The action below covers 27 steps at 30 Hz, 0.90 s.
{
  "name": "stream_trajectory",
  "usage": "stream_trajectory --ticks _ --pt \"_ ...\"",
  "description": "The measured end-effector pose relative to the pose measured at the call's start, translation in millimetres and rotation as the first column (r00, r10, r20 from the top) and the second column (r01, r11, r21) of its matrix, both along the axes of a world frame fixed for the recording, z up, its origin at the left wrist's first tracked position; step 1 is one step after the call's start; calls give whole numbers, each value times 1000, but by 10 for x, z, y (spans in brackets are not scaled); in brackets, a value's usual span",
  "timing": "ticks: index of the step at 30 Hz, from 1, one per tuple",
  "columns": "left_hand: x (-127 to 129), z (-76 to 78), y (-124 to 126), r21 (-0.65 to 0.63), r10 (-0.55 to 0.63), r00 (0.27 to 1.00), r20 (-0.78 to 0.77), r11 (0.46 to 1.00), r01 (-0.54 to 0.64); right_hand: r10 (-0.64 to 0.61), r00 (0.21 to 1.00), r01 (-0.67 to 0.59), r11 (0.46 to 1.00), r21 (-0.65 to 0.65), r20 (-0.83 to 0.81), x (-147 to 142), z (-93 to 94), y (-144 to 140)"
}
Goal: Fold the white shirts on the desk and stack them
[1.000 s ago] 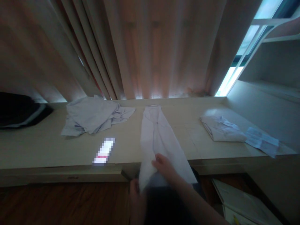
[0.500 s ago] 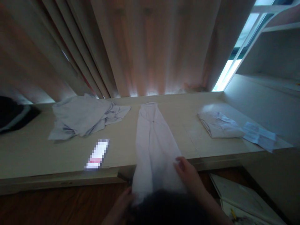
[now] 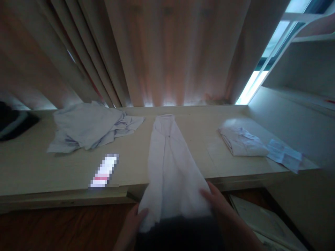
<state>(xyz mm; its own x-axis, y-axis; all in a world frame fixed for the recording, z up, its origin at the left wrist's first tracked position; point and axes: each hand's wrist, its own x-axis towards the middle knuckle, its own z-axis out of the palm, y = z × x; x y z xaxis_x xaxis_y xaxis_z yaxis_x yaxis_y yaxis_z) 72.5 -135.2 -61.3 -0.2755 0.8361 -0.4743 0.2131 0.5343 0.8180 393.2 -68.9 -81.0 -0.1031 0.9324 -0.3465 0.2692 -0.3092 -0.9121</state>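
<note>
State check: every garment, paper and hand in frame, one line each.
white garment: laid out lengthwise, near end hanging over the desk edge
left hand: grip on its near left corner
right hand: on its near right edge
crumpled shirt: unfolded heap
folded shirt: folded
paper: lying flat

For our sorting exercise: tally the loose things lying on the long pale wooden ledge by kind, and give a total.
Pale cloth garments: 3 – long white garment laid lengthwise, crumpled light-blue shirt, folded white shirt.
Dark bundles: 1 – black bundle at the left edge.
Paper sheets: 1 – printed sheet.
Blurred small flat items: 1 – white-and-pink object.
Total: 6
</note>
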Motion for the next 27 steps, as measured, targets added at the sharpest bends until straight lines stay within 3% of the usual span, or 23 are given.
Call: stream_trajectory --ticks 6,9,11,13,15,20,27 --pt "13 175 -5 68 -25 988 -154 997 36 92 992 -97 994 -56 -90 181 -144 -111" --pt "246 328 188 156 -17 972 -236 986 55 133 990 -135 990 -50 -45 181 -211 -144" --pt "522 372 401 176 -111 955 -276 971 164 151 988 -151 988 -38 -11 159 -262 -157" --pt "837 342 627 81 -318 884 -342 927 365 167 985 -167 986 6 -37 133 -318 -173" --pt "1117 254 811 -5 -418 842 -342 896 443 167 981 -161 985 64 -96 113 -373 -197" --pt "1433 -10 1012 -12 -435 849 -301 891 453 75 995 -69 993 98 -60 99 -434 -281" --pt "1303 -74 951 45 -388 916 -106 918 394 13 966 -25 999 -43 -260 69 -395 -335"
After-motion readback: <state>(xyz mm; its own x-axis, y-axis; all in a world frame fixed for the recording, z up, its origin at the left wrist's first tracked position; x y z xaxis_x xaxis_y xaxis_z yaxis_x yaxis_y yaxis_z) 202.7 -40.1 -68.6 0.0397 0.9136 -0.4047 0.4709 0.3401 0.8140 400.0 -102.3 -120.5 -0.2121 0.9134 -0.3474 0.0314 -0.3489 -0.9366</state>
